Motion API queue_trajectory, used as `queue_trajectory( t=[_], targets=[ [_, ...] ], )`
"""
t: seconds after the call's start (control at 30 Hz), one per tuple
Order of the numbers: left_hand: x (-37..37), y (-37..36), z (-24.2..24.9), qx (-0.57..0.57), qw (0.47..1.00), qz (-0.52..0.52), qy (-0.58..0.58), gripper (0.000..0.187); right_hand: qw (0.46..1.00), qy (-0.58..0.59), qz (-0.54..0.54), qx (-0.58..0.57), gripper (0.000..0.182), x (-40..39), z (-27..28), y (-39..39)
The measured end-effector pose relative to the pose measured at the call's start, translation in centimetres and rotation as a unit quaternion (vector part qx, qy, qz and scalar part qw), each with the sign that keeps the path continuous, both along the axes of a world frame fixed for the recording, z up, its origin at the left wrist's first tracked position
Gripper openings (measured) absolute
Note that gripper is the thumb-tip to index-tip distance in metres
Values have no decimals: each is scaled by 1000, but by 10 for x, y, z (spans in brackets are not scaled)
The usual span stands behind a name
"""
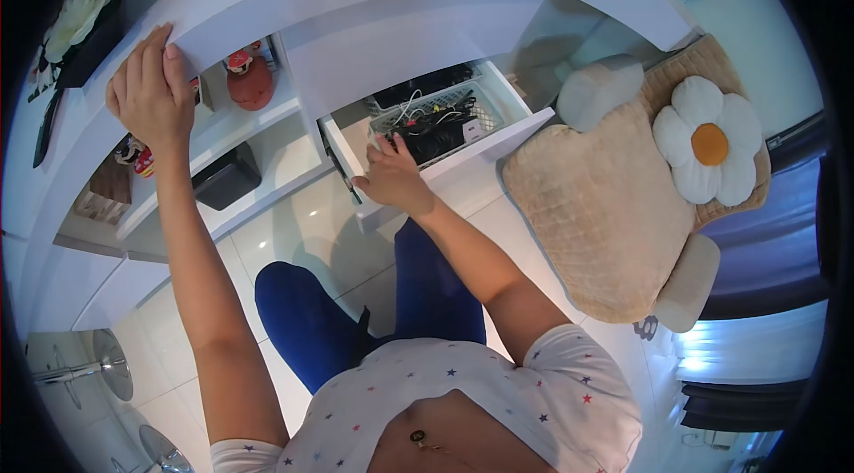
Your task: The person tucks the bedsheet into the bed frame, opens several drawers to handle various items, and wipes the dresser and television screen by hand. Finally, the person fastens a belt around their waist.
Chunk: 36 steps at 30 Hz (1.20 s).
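Beige chair (596, 215) stands near the pulled-out drawer (489, 149).

The white drawer (503, 146) stands pulled open at 12 o'clock, its front facing 5 o'clock. Inside, an upright white lattice basket (488, 110) holds tangled black cables (434, 144), with a thin white cord (408, 103) looping near its 11 o'clock side.

Basket (488, 110) in drawer (498, 148) (cables (438, 130) inside basket), armchair (600, 215) right, shelves (286, 137) left
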<state>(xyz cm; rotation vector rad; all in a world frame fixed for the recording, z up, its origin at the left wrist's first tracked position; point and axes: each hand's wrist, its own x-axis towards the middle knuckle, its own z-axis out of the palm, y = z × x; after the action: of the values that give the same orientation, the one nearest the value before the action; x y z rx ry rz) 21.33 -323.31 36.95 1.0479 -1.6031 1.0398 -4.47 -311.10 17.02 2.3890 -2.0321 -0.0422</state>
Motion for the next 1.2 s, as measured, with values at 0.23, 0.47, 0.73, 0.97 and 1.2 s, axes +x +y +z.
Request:
queue_trajectory(
  t=[0.23,0.47,0.73,0.97,1.2],
  targets=[
    [3,3,0,9,1000,-16,-4,23,976,-106,-121,144,71,-30,-10,-12],
    [-1,3,2,-1,1000,-14,3,22,986,-93,-68,124,59,-45,1,-7],
    [-2,-3,-2,-15,1000,26,2,21,993,-108,-32,-34,55,-23,-29,-64],
    [1,-1,-1,-13,1000,9,-11,22,994,13,-91,-63,73,-22,-62,-82],
    [5,-11,-5,-45,999,17,-16,22,979,-169,-2,-111,48,0,-13,13]
  ],
)
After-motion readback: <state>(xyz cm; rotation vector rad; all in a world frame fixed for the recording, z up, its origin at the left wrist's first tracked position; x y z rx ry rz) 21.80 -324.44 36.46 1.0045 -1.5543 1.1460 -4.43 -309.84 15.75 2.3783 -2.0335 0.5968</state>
